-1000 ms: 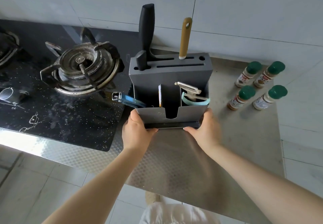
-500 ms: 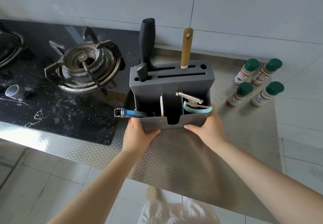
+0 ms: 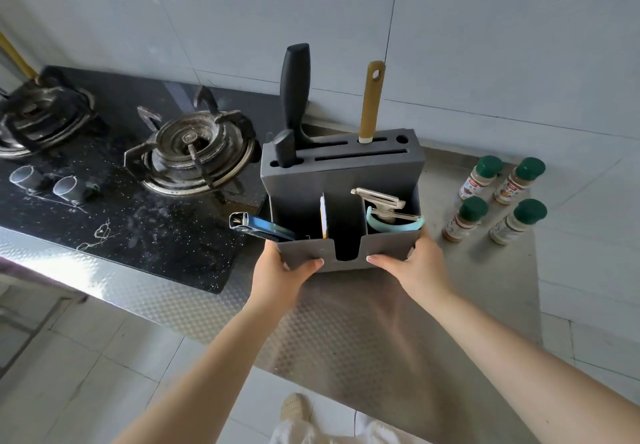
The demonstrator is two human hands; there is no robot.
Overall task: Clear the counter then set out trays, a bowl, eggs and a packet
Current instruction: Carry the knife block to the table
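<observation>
Embossed stainless-steel desk [image 3: 346, 322] against a tiled wall, black gas hob [image 3: 138, 236] set into it, four green-capped spice bottles [image 3: 495, 198] standing in a square well right of the hob, near the wall

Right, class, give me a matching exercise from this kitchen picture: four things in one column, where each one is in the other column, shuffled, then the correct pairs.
Column one:
1. wooden handle
2. teal peeler
3. spice jars
4. gas burner

Column two:
A. on the black hob, left of the knife block
B. upright in a slot on top of the block
C. on the steel counter, right of the block
D. in the block's front right compartment

Pairs: 1-B, 2-D, 3-C, 4-A
</observation>
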